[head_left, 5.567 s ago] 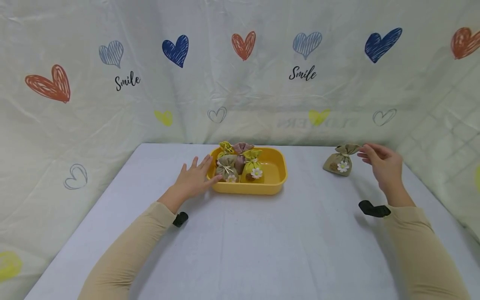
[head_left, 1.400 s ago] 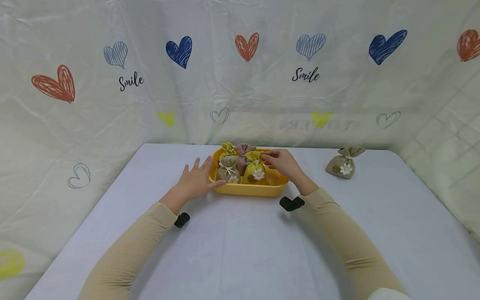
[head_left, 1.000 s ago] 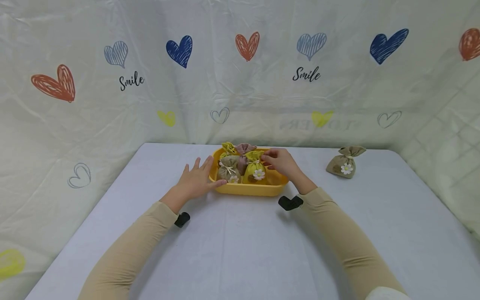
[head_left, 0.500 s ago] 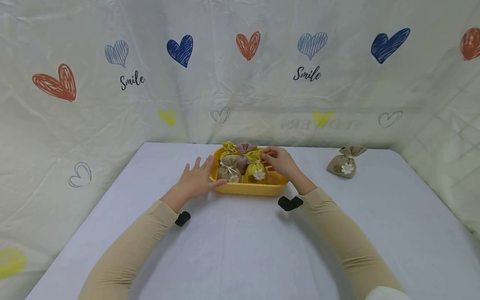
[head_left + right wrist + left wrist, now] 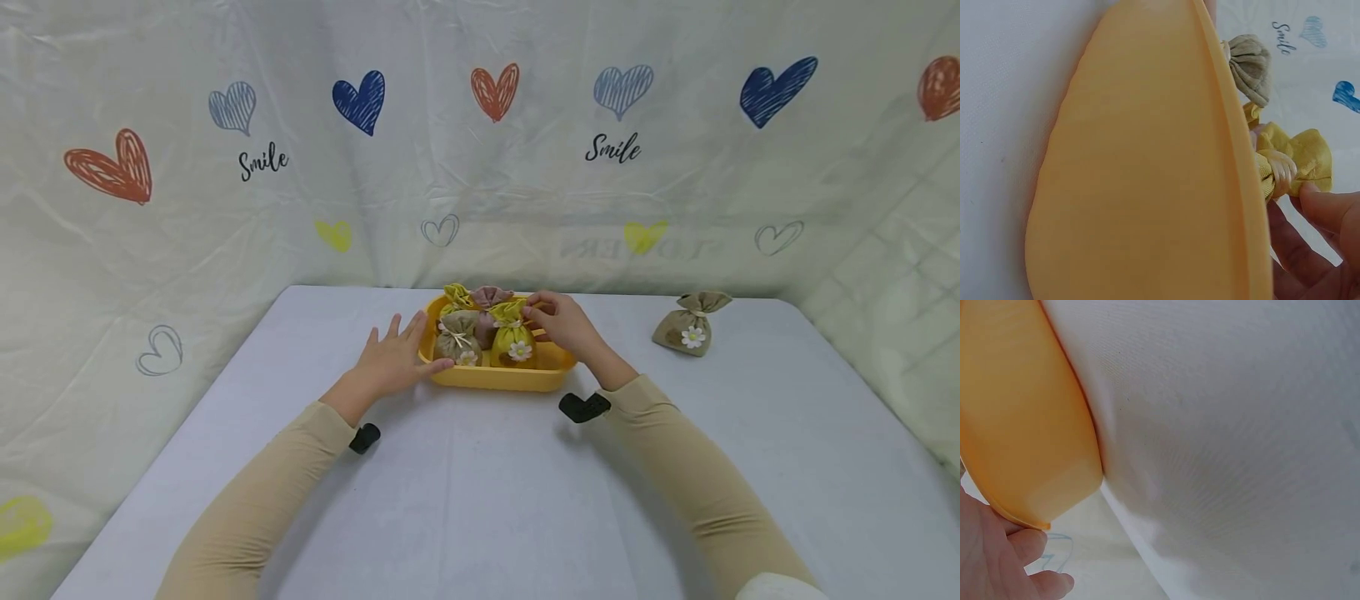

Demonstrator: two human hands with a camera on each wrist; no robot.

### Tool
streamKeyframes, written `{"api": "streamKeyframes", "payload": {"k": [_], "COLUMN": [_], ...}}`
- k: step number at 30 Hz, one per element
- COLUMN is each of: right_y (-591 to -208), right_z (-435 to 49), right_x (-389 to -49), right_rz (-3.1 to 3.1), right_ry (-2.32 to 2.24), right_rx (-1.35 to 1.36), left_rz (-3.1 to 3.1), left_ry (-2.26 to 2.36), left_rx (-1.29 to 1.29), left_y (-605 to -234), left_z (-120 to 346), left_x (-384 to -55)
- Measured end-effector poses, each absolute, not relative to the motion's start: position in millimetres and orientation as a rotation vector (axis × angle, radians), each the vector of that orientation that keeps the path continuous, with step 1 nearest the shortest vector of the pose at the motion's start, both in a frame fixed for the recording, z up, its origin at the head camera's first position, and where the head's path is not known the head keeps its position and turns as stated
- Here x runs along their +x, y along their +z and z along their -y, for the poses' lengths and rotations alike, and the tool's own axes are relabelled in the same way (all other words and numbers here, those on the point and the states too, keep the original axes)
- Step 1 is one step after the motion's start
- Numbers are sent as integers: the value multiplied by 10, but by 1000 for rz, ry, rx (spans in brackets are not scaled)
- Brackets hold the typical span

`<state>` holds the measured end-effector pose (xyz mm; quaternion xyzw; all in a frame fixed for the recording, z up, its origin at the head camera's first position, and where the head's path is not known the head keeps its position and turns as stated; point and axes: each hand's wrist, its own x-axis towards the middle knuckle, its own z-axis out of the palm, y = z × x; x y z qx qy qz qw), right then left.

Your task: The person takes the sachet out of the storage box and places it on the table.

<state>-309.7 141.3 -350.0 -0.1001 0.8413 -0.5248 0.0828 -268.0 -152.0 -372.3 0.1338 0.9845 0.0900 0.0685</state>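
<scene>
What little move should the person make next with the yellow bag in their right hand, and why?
Probably lift the front yellow bag gently upward. The right hand pinches its top, its base sits inside the yellow tray, and the left hand touches the tray's rim, which could help keep it steady.

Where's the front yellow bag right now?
In the head view, the front yellow bag is near the middle of the yellow tray, just right of a gray bag, its top pinched by the right hand.
</scene>
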Motion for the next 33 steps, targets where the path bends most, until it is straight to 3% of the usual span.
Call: {"api": "streamKeyframes", "payload": {"k": [33], "right_y": [-3231], "right_z": [-1645], "right_x": [-2988], "right_rz": [-2587], "right_ry": [-1635], "right_rx": [-278], "left_rz": [-2968], "left_ry": [246], "left_rx": [425], "left_y": [-3695], "left_z": [1523], "left_x": [-2654]}}
